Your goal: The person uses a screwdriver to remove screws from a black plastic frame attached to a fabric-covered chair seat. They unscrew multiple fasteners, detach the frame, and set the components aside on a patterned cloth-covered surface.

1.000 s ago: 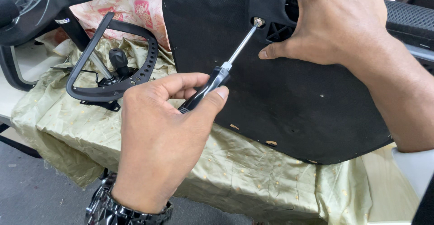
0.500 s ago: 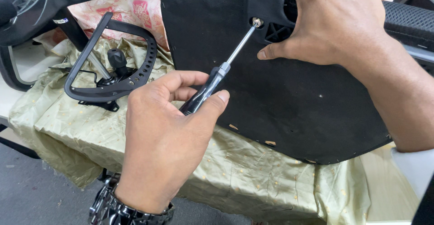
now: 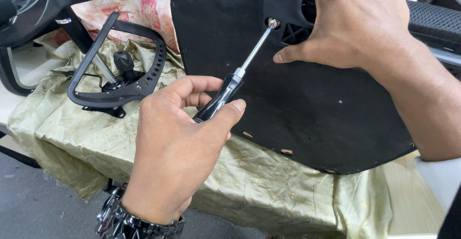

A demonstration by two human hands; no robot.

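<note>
Left hand [image 3: 177, 148], lower centre of frame, wrapped closed around the black handle of a screwdriver [image 3: 230, 88]; thumb and forefinger pinch the handle near its collar, wristwatch [image 3: 129, 220] showing at the bottom edge. The steel shaft runs up and to the right, its tip seated in a screw [image 3: 273, 23] near top centre, set in a black plastic bracket [image 3: 288, 13] on the underside of a black chair seat [image 3: 297, 100]. Right hand [image 3: 355, 23], upper right, lies over the bracket and seat edge, thumb stretched toward the screw, fingers curled behind the part and out of sight; it grips or braces the bracket, ring visible on one finger. Compared with a second ago: the left hand has shifted slightly right and rolled a little, thumb tip now further round the handle, while the shaft tip has stayed in the screw head and the right hand has not moved. Reads as a small turn of the driver under a steady brace; which way it turns cannot be told. Seat rests tilted on a pale green cloth [image 3: 269, 191] over the table. Middle left of frame: a loose black armrest loop [image 3: 144, 83] lying on the cloth, with a knobbed lever [image 3: 123, 61] inside it.
</note>
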